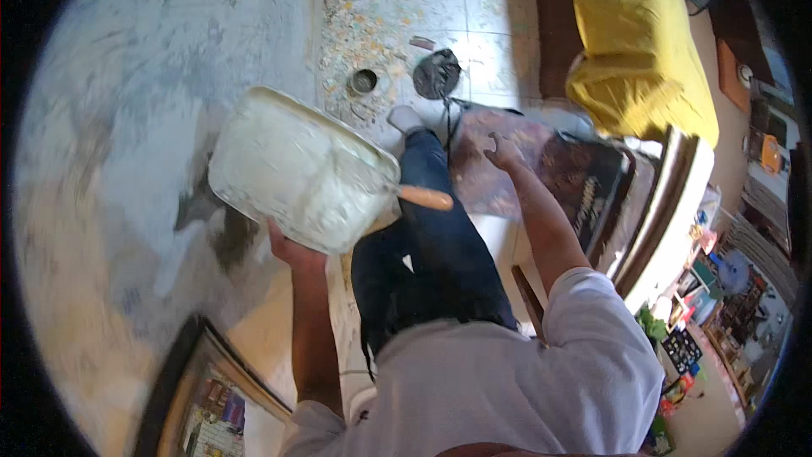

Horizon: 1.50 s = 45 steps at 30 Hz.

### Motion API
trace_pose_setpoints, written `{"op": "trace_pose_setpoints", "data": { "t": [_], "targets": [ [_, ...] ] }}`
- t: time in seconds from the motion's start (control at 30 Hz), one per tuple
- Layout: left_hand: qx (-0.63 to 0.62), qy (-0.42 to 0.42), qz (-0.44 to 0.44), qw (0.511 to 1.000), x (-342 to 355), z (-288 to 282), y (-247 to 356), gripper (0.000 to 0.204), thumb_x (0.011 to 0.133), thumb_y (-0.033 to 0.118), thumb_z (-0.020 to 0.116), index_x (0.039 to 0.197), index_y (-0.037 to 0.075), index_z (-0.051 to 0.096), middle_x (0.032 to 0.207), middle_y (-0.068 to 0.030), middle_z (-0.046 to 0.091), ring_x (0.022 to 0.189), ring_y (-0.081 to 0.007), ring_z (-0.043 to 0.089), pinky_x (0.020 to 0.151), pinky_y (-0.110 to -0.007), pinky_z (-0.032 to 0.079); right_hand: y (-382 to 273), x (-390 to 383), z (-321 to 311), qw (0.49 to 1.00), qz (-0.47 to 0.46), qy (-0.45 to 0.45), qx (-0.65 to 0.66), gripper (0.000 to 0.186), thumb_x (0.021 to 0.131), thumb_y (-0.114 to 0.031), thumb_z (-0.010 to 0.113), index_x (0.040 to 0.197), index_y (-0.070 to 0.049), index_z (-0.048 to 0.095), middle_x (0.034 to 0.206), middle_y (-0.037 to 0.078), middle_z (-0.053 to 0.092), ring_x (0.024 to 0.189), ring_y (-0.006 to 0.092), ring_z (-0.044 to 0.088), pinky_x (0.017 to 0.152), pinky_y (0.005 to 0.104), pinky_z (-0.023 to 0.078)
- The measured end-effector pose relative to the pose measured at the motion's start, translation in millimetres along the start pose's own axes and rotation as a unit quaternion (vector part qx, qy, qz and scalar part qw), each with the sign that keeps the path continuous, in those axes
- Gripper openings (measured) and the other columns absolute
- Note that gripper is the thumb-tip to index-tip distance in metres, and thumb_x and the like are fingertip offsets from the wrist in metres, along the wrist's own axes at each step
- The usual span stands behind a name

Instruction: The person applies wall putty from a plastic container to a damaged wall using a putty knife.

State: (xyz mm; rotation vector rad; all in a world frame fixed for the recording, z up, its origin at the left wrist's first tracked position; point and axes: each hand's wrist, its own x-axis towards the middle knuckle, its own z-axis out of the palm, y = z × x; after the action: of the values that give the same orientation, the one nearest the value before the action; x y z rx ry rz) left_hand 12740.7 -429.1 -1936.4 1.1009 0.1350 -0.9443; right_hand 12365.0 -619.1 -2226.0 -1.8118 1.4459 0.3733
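Note:
My left hand [289,247] grips a cream rectangular tray [237,135] by its near edge. White paste [296,178] covers the tray, and a tool with a wooden handle [425,198] lies at its right side, the handle jutting out over my leg. My right hand [504,152] is out to the right of the tray with its fingers apart and slightly curled, holding nothing, above a floral-patterned padded item [480,176] with a dark panel.
A patchy plastered wall [118,161] fills the left, with a framed mirror [194,355] lower down. Debris, a small pot [364,80] and a black bag [436,74] lie on the tiled floor [414,0]. A yellow-covered item [643,42] and household clutter [702,305] are at the right.

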Motion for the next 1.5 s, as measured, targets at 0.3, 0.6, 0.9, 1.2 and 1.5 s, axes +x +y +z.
{"op": "trace_pose_setpoints", "data": {
  "t": [0.3, 0.6, 0.9, 1.2, 1.5],
  "targets": [
    [-0.057, -0.073, -0.024, 0.995, 292.9, -47.2, -111.6, 0.077, 0.091, 0.05, 0.045, 0.149, 0.006, 0.019, 0.153, -0.0162, 0.023, 0.139, -0.0391, 0.027, 0.115, -0.052, 0.02, -74.8, 320.3, 28.6, 0.962, 0.048, -0.163, -0.215, 0.062, 0.087, -0.049, 0.056, 0.126, -0.002, 0.046, 0.127, 0.024, 0.054, 0.118, 0.037, 0.052, 0.096, 0.0469, 0.042],
    [-0.209, -0.124, -0.033, 0.97, 272.9, -186.6, -97.2, 0.072, 0.094, 0.045, 0.041, 0.147, 0.0, 0.021, 0.151, -0.0186, 0.028, 0.137, -0.0386, 0.029, 0.114, -0.05, 0.021, -129.4, 310.1, 83.3, 0.943, -0.151, -0.124, -0.269, 0.06, 0.088, -0.054, 0.057, 0.126, -0.008, 0.054, 0.115, 0.019, 0.064, 0.106, 0.0369, 0.062, 0.092, 0.0453, 0.048],
    [-0.371, -0.12, 0.097, 0.916, 84.6, -303.5, -296.3, 0.067, 0.094, 0.041, 0.047, 0.143, 0.0, 0.03, 0.143, -0.0202, 0.04, 0.13, -0.0381, 0.04, 0.112, -0.048, 0.028, -222.1, 230.6, 104.2, 0.871, -0.484, -0.037, 0.077, 0.033, 0.096, -0.029, 0.052, 0.078, -0.003, 0.06, 0.073, 0.006, 0.064, 0.065, 0.0136, 0.064, 0.055, 0.0271, 0.049],
    [-0.389, 0.029, 0.307, 0.868, -94.0, -176.1, -505.6, 0.063, 0.092, 0.039, 0.049, 0.14, 0.001, 0.035, 0.139, -0.0198, 0.045, 0.126, -0.0382, 0.045, 0.11, -0.051, 0.032, -56.2, 35.9, 65.2, 0.736, -0.547, -0.399, -0.004, 0.035, 0.094, -0.04, 0.053, 0.085, -0.006, 0.053, 0.076, 0.008, 0.064, 0.064, 0.017, 0.065, 0.053, 0.0262, 0.051],
    [-0.412, 0.078, 0.412, 0.809, -128.0, -121.3, -580.6, 0.06, 0.094, 0.038, 0.046, 0.141, 0.003, 0.034, 0.14, -0.0173, 0.044, 0.127, -0.0378, 0.044, 0.109, -0.053, 0.031, 41.9, -27.1, 16.3, 0.683, -0.621, -0.29, -0.253, 0.028, 0.09, -0.029, 0.065, 0.09, -0.005, 0.05, 0.075, 0.009, 0.061, 0.059, 0.0116, 0.057, 0.052, 0.0275, 0.046]
  ]
}}
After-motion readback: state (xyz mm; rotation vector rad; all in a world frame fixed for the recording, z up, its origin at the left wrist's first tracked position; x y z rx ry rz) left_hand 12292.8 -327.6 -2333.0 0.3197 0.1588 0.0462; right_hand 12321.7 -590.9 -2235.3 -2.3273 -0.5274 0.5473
